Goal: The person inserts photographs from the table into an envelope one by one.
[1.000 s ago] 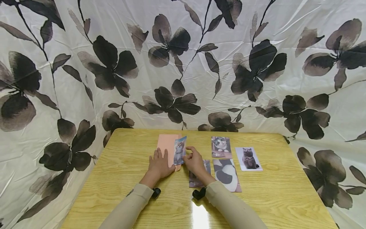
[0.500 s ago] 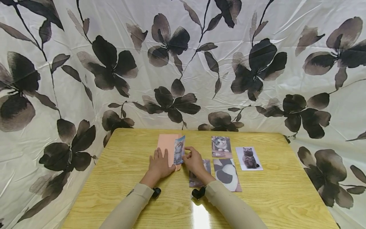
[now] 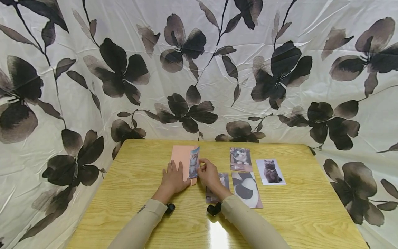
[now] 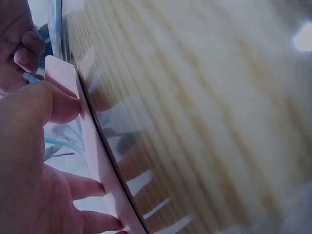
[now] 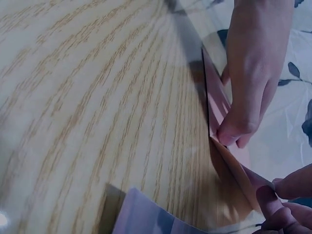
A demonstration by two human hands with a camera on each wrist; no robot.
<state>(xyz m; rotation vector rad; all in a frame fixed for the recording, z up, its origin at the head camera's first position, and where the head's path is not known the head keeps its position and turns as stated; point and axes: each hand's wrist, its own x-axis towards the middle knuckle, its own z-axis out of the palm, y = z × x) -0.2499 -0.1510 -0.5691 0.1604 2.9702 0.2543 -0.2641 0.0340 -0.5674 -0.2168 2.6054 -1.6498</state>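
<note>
A pink envelope (image 3: pixel 180 154) lies on the table, its flap toward the right. My left hand (image 3: pixel 174 178) rests on it with fingers spread, and the thumb presses near its opening, as the left wrist view shows on the pink paper (image 4: pixel 100 161). A photo card of a kitten (image 3: pixel 193 165) is partly inside the envelope, its left part hidden. My right hand (image 3: pixel 209 174) pinches the card's right edge between thumb and curled fingers. In the right wrist view the right fingertips (image 5: pixel 270 202) are at that edge, just beside the envelope's flap.
Right of my hands lie more cat photos: a grey-and-white cat (image 3: pixel 240 159), a black-and-white one (image 3: pixel 247 190) and a dark cat on white (image 3: pixel 271 172). Another photo (image 3: pixel 212 197) is partly covered by my right forearm. A floral cloth (image 3: pixel 183 114) hangs behind the wooden table (image 3: pixel 124 193).
My right hand has moved slightly left with the kitten photo, and less of the photo shows outside the envelope. The left hand has stayed in place.
</note>
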